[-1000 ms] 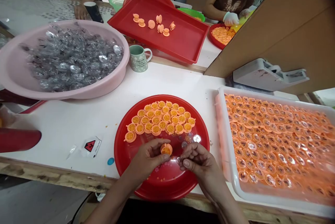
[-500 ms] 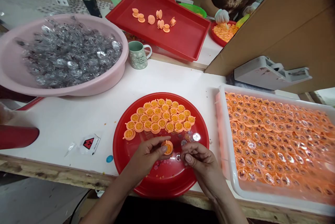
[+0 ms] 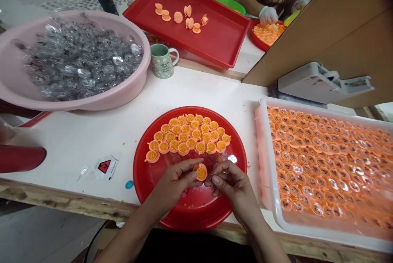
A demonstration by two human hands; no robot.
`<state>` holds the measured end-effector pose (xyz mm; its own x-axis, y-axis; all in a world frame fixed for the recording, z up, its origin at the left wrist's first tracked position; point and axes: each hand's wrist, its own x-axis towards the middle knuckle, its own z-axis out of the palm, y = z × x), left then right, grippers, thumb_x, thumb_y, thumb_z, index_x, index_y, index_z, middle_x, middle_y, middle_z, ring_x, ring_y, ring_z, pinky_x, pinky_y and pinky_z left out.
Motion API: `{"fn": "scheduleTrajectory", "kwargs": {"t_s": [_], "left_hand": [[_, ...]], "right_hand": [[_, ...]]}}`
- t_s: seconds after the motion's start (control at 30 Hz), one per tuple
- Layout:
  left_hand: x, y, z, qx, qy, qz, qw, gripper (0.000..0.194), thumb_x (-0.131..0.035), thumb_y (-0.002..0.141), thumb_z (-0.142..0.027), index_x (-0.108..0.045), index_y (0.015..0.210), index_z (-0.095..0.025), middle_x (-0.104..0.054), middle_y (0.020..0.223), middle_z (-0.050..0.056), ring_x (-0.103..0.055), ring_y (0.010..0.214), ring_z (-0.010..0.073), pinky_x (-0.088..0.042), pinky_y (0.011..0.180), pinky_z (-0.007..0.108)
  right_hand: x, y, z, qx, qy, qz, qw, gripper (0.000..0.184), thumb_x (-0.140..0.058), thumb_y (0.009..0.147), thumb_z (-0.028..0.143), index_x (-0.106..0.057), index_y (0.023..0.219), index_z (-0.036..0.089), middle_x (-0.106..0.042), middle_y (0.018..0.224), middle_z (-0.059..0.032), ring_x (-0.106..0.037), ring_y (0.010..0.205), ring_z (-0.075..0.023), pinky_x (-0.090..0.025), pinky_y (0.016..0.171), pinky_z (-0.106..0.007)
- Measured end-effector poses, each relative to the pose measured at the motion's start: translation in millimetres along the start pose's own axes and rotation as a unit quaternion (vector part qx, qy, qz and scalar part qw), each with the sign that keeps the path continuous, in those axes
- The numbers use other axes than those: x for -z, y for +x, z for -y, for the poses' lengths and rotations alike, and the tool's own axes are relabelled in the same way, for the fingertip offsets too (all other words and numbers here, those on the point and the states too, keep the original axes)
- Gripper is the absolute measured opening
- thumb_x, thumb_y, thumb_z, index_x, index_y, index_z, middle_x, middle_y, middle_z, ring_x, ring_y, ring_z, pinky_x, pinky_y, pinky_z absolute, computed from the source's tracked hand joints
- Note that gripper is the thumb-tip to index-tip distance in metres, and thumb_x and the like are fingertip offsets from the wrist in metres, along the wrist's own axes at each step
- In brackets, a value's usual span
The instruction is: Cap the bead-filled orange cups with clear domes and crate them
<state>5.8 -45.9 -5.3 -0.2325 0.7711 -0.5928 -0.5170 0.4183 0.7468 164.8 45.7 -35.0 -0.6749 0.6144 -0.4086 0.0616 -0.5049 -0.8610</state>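
Observation:
My left hand (image 3: pixel 173 183) pinches a small orange cup (image 3: pixel 201 171) filled with yellow beads, held just above the round red plate (image 3: pixel 153 177). My right hand (image 3: pixel 231 185) is beside it, fingers pinched on a small clear lid that I can barely make out, touching the cup's right side. Several filled orange cups (image 3: pixel 188 136) stand in rows on the far half of the plate. A couple of clear lids (image 3: pixel 231 159) lie on the plate near my right hand.
A white tray (image 3: pixel 276 209) packed with several lidded orange cups sits at right. A pink basin (image 3: pixel 135 87) of clear lids is at left, a green mug (image 3: pixel 162 61) behind the plate, a red rectangular tray (image 3: pixel 227 46) beyond. Another person's gloved hand (image 3: pixel 267 15) works at the far side.
My right hand moved left and closed in on the cup held by my left hand; the cup is tilted slightly toward it. The view shifted a little.

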Motion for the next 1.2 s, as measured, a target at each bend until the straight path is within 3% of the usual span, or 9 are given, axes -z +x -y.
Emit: {"fn": "scheduleTrajectory", "kwargs": {"t_s": [0.3,0.53,0.7,0.8,0.93,1.1,1.2], "left_hand": [[1.0,2.3,2.6,0.002,0.019,-0.016,1.0,0.031,-0.069,0.08,-0.028,-0.069,0.11,-0.02,-0.071,0.109,0.004,-0.069,0.096,0.0208,-0.058,0.085,0.031],[0.9,1.8,1.5,0.009,0.014,-0.031,0.999,0.033,-0.069,0.078,-0.027,-0.07,0.11,-0.021,-0.072,0.11,0.004,-0.07,0.095,0.0222,-0.057,0.087,0.034],[-3.2,1.4,5.4,0.012,0.023,0.003,1.0,0.035,-0.065,0.082,-0.028,-0.068,0.116,-0.02,-0.071,0.116,0.005,-0.069,0.101,0.0236,-0.056,0.091,0.035],[-8.0,1.2,8.8,-0.028,0.069,0.022,0.997,0.034,-0.056,0.088,-0.029,-0.067,0.119,-0.021,-0.067,0.124,0.006,-0.064,0.112,0.0245,-0.052,0.097,0.038],[-13.2,1.1,14.6,-0.124,0.193,-0.015,0.973,0.036,-0.063,0.082,-0.021,-0.067,0.118,-0.024,-0.068,0.123,0.004,-0.062,0.115,0.0243,-0.046,0.104,0.039],[-15.4,-0.3,19.9,-0.244,0.276,-0.036,0.929,0.034,-0.057,0.087,-0.016,-0.066,0.119,-0.025,-0.072,0.115,0.003,-0.067,0.105,0.0202,-0.051,0.098,0.032],[-15.0,-1.9,21.1,-0.276,0.311,-0.041,0.909,0.034,-0.055,0.089,-0.015,-0.065,0.12,-0.024,-0.072,0.114,0.003,-0.068,0.102,0.0177,-0.052,0.095,0.028]], "right_hand": [[-1.3,1.8,0.4,-0.021,-0.001,0.025,0.999,0.02,-0.074,0.08,0.034,-0.061,0.084,0.019,-0.07,0.072,-0.0034,-0.066,0.068,-0.0165,-0.051,0.055,-0.024],[4.6,4.4,-2.5,0.001,-0.042,-0.01,0.999,0.012,-0.076,0.077,0.028,-0.068,0.081,0.019,-0.066,0.074,0.0003,-0.059,0.065,-0.0118,-0.049,0.065,-0.025],[0.1,6.0,-0.6,0.017,-0.107,-0.041,0.993,0.009,-0.077,0.075,0.024,-0.069,0.076,0.02,-0.064,0.072,0.0009,-0.059,0.067,-0.0128,-0.048,0.064,-0.024],[-5.1,4.9,1.0,0.069,-0.191,-0.071,0.977,0.004,-0.073,0.077,0.021,-0.07,0.078,0.022,-0.065,0.076,0.0007,-0.061,0.07,-0.0141,-0.049,0.066,-0.026],[-8.3,-0.4,0.7,0.155,-0.287,-0.092,0.941,0.007,-0.067,0.083,0.017,-0.069,0.082,0.024,-0.066,0.078,0.0001,-0.063,0.071,-0.0152,-0.051,0.067,-0.027],[-9.2,-6.8,1.3,0.21,-0.316,-0.12,0.917,0.009,-0.066,0.083,0.016,-0.068,0.085,0.025,-0.066,0.078,-0.0004,-0.062,0.069,-0.0162,-0.05,0.062,-0.027],[-11.1,-8.7,3.1,0.22,-0.303,-0.13,0.918,0.01,-0.066,0.083,0.014,-0.067,0.083,0.024,-0.066,0.076,0.0,-0.061,0.068,-0.016,-0.049,0.062,-0.026]]}}
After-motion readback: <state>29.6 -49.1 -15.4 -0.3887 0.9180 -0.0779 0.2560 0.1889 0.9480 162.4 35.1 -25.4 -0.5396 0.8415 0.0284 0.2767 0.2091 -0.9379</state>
